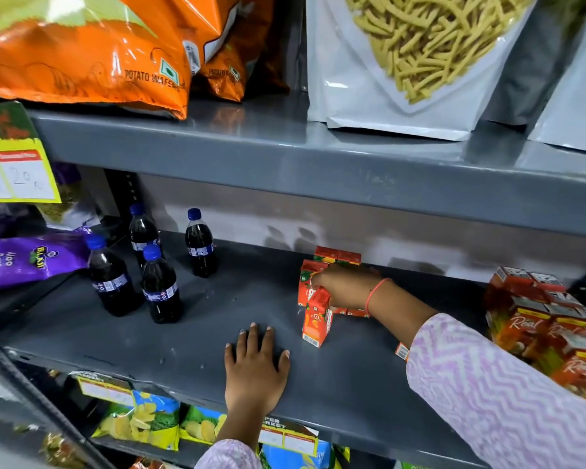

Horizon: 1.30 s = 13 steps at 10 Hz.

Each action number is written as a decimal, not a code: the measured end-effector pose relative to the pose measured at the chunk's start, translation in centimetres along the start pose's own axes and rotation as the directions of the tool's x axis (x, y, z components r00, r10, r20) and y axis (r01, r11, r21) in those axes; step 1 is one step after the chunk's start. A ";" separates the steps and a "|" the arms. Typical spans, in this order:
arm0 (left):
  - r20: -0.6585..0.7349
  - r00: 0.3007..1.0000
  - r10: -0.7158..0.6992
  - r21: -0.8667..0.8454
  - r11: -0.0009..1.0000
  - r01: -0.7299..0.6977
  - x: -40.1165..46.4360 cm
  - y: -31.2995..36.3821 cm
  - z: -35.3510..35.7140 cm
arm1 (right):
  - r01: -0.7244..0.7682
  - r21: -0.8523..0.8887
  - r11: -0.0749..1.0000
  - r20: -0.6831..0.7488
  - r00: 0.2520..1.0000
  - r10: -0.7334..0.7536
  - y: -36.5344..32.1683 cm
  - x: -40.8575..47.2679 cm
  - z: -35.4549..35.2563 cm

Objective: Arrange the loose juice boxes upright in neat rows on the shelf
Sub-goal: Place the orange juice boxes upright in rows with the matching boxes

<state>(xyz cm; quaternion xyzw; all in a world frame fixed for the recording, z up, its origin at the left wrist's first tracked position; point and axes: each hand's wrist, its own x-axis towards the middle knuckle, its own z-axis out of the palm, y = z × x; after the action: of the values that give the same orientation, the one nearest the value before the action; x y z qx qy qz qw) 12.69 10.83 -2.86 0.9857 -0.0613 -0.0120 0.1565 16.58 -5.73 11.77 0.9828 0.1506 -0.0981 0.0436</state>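
Fingers [251, 336] of the left hand [255, 374] lie spread and flat on the grey shelf [190, 333], holding nothing, near the front edge. Far to their left stand four small cola bottles [159, 286], well apart from the work. Right of the flat hand, one orange juice box [315, 319] stands upright, nearest of a small cluster; the right hand [347, 287] curls over its top, fingers closed on the upper edges. Behind it more juice boxes [337, 257] stand in a short block toward the back wall. Another small box [402, 351] peeks from under the patterned sleeve [494, 394], its pose unclear. Far right sit the larger red juice cartons [535, 319].

These little cartons look light and stiff at the corners but soft-walled, so a squeeze mid-panel could dent them. A grip across the top edges or opposite narrow sides seems safest; being tall and narrow, they would likely tip if nudged.
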 end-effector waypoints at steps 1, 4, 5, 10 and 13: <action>-0.004 1.000 0.000 0.000 1.000 0.000 0.0 0.0 0.0 | -0.051 -0.012 0.999 -0.052 0.997 0.050 -0.1 0.0 0.2; 0.027 1.000 -0.014 0.006 1.000 0.014 -0.1 0.0 -0.3 | -0.211 0.081 0.974 -0.110 0.969 0.219 -0.9 -0.1 1.1; 0.028 1.000 -0.004 -0.016 1.000 0.005 0.0 0.1 -0.2 | -0.254 0.231 0.939 -0.141 0.946 0.291 -1.0 -0.5 1.9; 0.040 0.999 -0.013 -0.017 1.000 0.013 -0.2 0.2 -0.4 | -0.664 0.568 0.486 -0.132 0.510 0.850 5.2 -14.1 12.5; 0.046 0.999 -0.013 -0.016 1.000 0.014 -0.3 0.2 -0.6 | -0.656 0.510 0.557 0.091 0.685 0.723 7.6 -14.9 12.0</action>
<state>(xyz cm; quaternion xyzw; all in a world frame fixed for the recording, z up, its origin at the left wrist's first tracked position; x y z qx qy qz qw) 12.43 10.83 -2.26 0.9843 -0.0582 -0.0360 0.1630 2.79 -18.64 3.55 0.9414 -0.2754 -0.0453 -0.1896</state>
